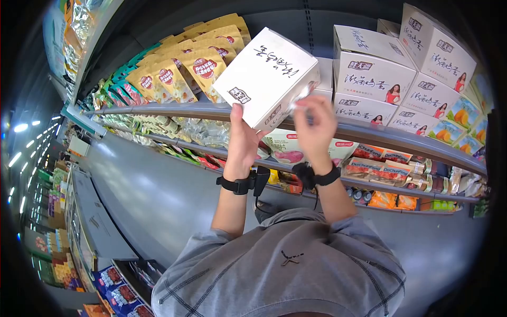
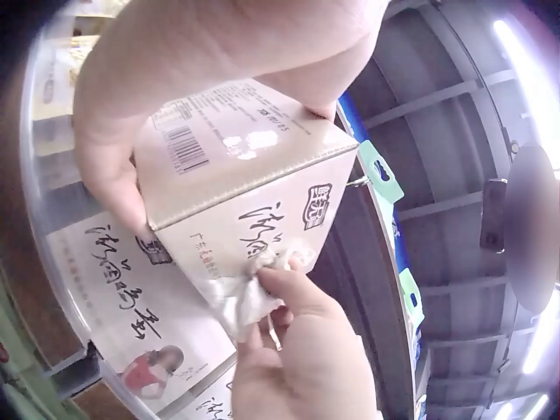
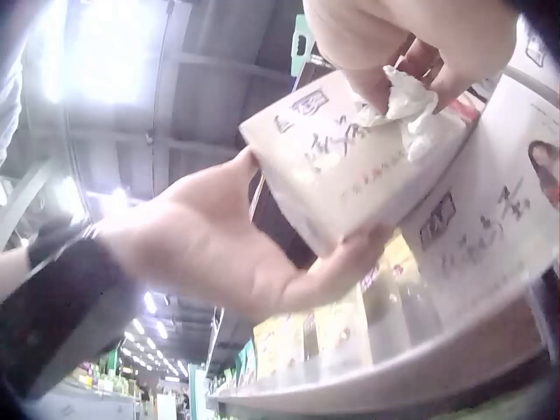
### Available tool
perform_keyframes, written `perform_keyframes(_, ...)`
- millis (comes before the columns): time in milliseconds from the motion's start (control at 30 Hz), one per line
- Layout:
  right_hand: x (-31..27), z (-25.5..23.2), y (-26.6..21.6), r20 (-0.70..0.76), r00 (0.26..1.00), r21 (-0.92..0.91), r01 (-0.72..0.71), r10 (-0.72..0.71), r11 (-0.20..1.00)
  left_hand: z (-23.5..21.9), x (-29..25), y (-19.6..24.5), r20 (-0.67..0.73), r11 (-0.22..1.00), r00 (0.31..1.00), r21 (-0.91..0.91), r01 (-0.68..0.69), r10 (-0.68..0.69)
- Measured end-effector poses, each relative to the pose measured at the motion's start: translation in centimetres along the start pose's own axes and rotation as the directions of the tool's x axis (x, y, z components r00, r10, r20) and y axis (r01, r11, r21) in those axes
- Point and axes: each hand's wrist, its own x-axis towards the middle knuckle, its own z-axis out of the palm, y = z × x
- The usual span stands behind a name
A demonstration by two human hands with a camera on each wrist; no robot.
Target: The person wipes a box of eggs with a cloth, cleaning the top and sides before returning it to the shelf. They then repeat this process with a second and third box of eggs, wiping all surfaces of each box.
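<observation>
A white carton (image 1: 269, 71) with black brush lettering is tilted above the shelf edge in the head view. My left hand (image 1: 243, 142) grips it by its near corner, thumb up along one face. In the left wrist view that hand wraps around the carton's barcode end. My right hand (image 1: 319, 127) pinches a crumpled white tissue (image 2: 249, 302). The tissue (image 3: 411, 114) lies against the carton's printed side, over part of the lettering, in both wrist views.
Similar white cartons (image 1: 369, 74) are stacked on the shelf to the right. Gold snack pouches (image 1: 203, 66) stand in rows to the left. A grey shelf rail (image 1: 359, 131) runs below the carton, with red packets (image 1: 377, 169) on the lower shelf.
</observation>
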Motion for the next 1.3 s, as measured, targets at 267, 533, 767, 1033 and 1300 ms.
perform_keyframes(267, 0.9, 0.3, -1.2, -0.034, 0.997, -0.069, 0.062, -0.064, 0.996, 0.3, -0.2, -0.1, -0.028, 1.0, 1.0, -0.022, -0.002, 0.001)
perform_keyframes(533, -1.7, -2.3, 0.2, 0.153, 0.976, 0.269, -0.192, 0.155, 0.944, -1.2, -1.0, 0.8, 0.037, 0.933, 0.998, -0.352, 0.069, -0.059)
perform_keyframes(767, 0.1, -9.7, -3.0, 0.293, 0.845, 0.473, -0.535, 0.448, 0.7, -8.1, -3.4, -0.2, 0.237, 0.795, 0.961, -0.551, 0.252, -0.141)
perform_keyframes(1033, -0.6, -11.6, -8.1, 0.655, 0.71, 0.274, -0.54, 0.257, 0.796, -15.6, -8.1, -4.8, 0.151, 0.921, 0.95, -0.245, 0.303, -0.272)
perform_keyframes(1300, -5.8, -12.6, -8.2, 0.641, 0.681, 0.062, -0.505, 0.354, 0.861, -14.7, -14.2, -7.6, 0.456, 0.754, 0.789, -0.315, 0.577, -0.413)
